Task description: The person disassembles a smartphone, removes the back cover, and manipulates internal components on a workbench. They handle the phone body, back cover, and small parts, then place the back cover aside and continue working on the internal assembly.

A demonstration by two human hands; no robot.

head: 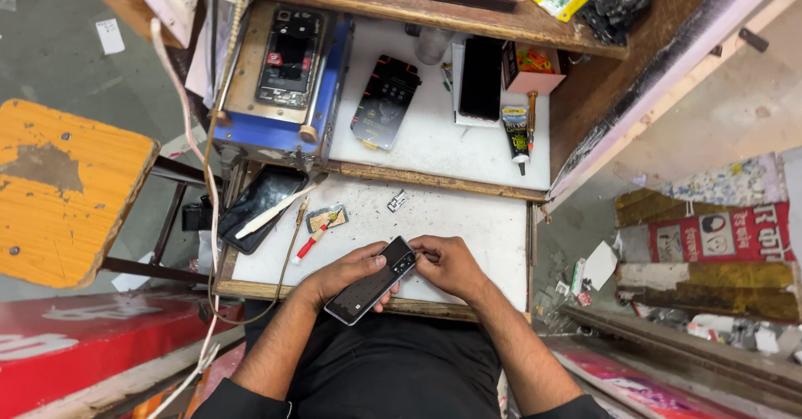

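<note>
A dark smartphone [372, 282] lies back-up across the near edge of the white worktop [468, 223], its camera end pointing up and right. My left hand [347, 270] cups it from the left, fingers curled over its edge. My right hand [447, 264] is closed at the phone's camera end, fingertips pinched against the corner; whether it holds a small tool or part is too small to tell.
On the worktop lie a small metal part [398, 201], a red-handled tool [309, 242], a black phone screen [261, 206] with a white stick across it. Behind stand a blue heating plate [284, 68] bearing an opened phone, a glue tube [516, 135], a dark screen panel [385, 101]. An orange stool [58, 193] is at left.
</note>
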